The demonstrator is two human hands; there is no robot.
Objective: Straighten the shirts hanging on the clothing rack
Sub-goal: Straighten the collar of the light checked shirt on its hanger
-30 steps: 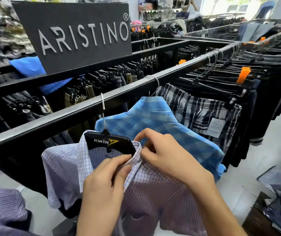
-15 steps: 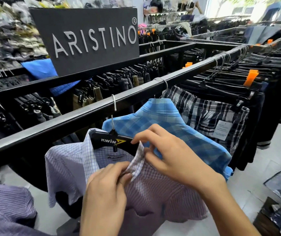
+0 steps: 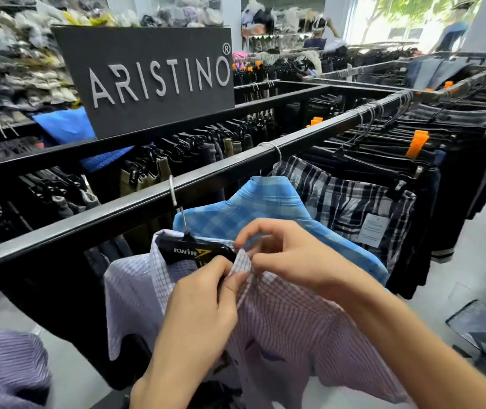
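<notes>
The black clothing rack (image 3: 135, 211) runs across in front of you from lower left up to the right, with an ARISTINO sign (image 3: 153, 81) standing behind it and dark trousers (image 3: 383, 154) packed along the far rails. Three shirts hang on the near rail: a dark plaid shirt (image 3: 351, 202) furthest right, a blue checked shirt (image 3: 253, 208) in the middle, and nearest you the lilac checked shirt (image 3: 280, 326) you are working on. It hangs from a black hanger (image 3: 194, 250) marked KWIN, whose wire hook sits over the rail.

Your left hand (image 3: 203, 308) pinches the collar (image 3: 240, 265) edge between thumb and forefinger, just under the hanger's right end. Your right hand (image 3: 289, 258) is curled in from the other side, fingertips meeting the same fold of collar; it looks to be pinching it too, though the exact contact is hidden behind your knuckles.

The shirt should handle as light, thin woven cloth: soft, limp, prone to creasing and sliding on the hanger's smooth shoulders. The collar is the stiffest part, so that is the sensible place to hold. Pull gently and evenly on both sides, or the garment may slip off one shoulder or the hook may swing along the rail. The button placket (image 3: 236, 364) below hangs open and will likely want squaring afterwards.
</notes>
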